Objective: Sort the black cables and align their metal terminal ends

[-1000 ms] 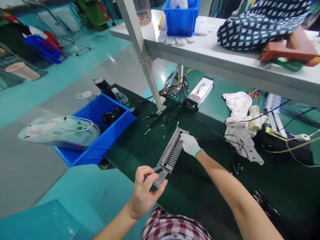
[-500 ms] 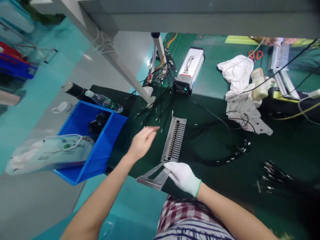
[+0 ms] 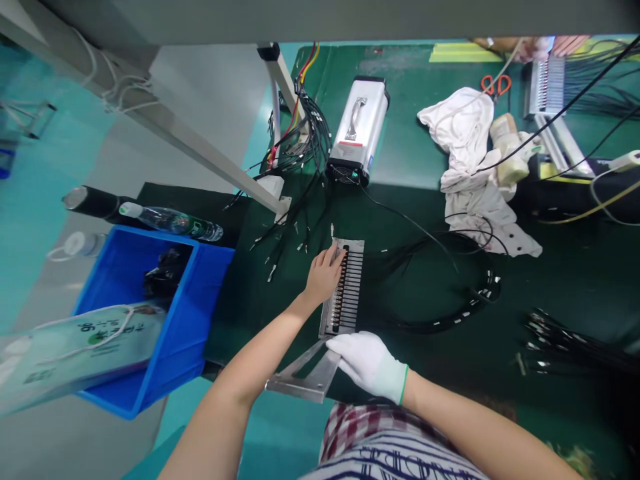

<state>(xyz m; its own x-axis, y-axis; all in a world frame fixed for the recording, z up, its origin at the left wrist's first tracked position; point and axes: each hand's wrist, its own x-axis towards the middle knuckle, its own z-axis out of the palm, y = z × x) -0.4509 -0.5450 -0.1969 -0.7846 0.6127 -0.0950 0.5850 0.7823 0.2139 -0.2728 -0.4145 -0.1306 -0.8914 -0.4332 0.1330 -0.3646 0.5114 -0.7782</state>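
Observation:
A metal slotted fixture (image 3: 355,287) lies on the dark green mat, a row of small terminals along it and black wires leading off to its right. At its near end a triangular metal bracket (image 3: 320,379) juts toward me past the table edge. My right hand (image 3: 369,365), in a white glove, grips the bracket where it meets the fixture. My left hand (image 3: 323,277) is bare and rests on the upper left side of the fixture. Its fingers are stretched out over the terminal row, and I see nothing held in them.
A blue bin (image 3: 173,320) with a plastic bag stands left, beside a water bottle (image 3: 173,220). Beyond are a silver device (image 3: 359,127), bundled cables (image 3: 313,133), white cloths (image 3: 463,133) and orange scissors (image 3: 496,85). A co-worker's hands (image 3: 555,47) work at a similar fixture, top right.
My left hand has moved right, from beside the fixture onto its terminal row. My right hand keeps its grip on the bracket. The view has shifted somewhat.

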